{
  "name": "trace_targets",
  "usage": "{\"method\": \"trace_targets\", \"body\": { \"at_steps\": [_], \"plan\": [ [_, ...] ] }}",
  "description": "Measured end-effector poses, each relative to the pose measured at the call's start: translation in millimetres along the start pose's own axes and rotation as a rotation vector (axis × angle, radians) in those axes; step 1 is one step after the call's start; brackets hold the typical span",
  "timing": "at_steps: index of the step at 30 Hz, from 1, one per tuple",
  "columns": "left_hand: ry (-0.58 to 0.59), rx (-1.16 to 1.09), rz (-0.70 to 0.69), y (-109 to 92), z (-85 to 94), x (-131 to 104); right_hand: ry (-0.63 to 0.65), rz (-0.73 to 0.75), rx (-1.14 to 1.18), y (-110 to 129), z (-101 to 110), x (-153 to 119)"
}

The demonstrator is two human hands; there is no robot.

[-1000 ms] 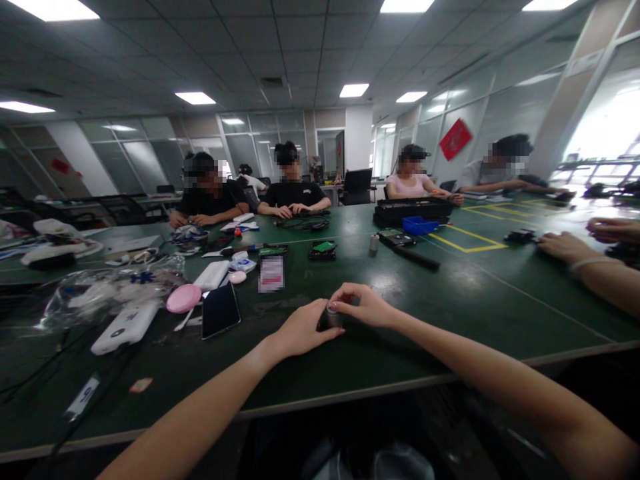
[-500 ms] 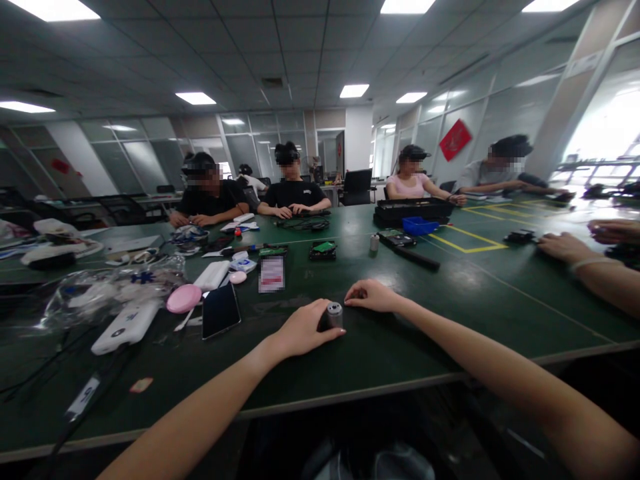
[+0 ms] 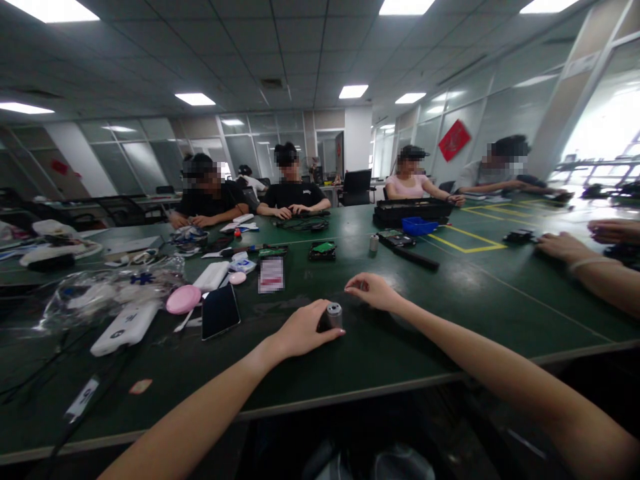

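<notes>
Office room, panelled ceiling [image 3: 300, 47] with bright lights, glass partitions at the back. Long green table [image 3: 425, 333], yellow tape outlines at its far right. Several co-workers seated around it: one in black [image 3: 295, 195] straight across, one in pink [image 3: 411, 188] further right; another person's hand [image 3: 565, 248] rests at the right side.

Black box [image 3: 413, 213] near the far edge. Clear plastic bag [image 3: 65, 300] sprawls on the left, the white device [image 3: 125, 328] just in front of it.

Left hand [image 3: 304, 327] curls around the cylinder, thumb across the near side, fingers behind. Right hand [image 3: 375, 291] sits apart, just to the right, fingers bent and narrow toward the thumb; whether anything small is pinched there, cannot tell.

Phone [image 3: 221, 312] well left of the left hand, pink disc [image 3: 183, 300] beside it. Blue tray [image 3: 419, 227] in front of the black box. Green board [image 3: 325, 247] lies mid-table.

Cylinder [image 3: 335, 317]: grey, upright, at the near middle of the table, dark holes in its top face. Second cylinder [image 3: 374, 243], smaller in view, stands further off, untouched.
</notes>
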State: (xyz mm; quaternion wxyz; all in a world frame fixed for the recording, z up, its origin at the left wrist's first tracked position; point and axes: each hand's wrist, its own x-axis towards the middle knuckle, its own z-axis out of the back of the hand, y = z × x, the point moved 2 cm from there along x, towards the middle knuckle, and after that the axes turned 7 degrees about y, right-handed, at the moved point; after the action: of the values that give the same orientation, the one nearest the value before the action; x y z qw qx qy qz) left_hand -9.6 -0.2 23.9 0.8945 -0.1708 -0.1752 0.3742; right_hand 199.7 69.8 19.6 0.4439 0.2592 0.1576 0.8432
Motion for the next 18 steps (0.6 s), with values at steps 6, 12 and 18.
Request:
{"method": "trace_targets", "body": {
  "at_steps": [6,12,18],
  "plan": [
    [-0.005,0.011,0.016,1,-0.3,0,0.055,0.190,0.269,43,-4,-14],
    [-0.008,0.015,0.017,3,-1.8,0,0.083,0.248,0.302,59,-9,-20],
    [-0.009,0.017,0.019,3,-2.8,1,0.017,0.219,0.341,56,-14,-17]
  ]
}}
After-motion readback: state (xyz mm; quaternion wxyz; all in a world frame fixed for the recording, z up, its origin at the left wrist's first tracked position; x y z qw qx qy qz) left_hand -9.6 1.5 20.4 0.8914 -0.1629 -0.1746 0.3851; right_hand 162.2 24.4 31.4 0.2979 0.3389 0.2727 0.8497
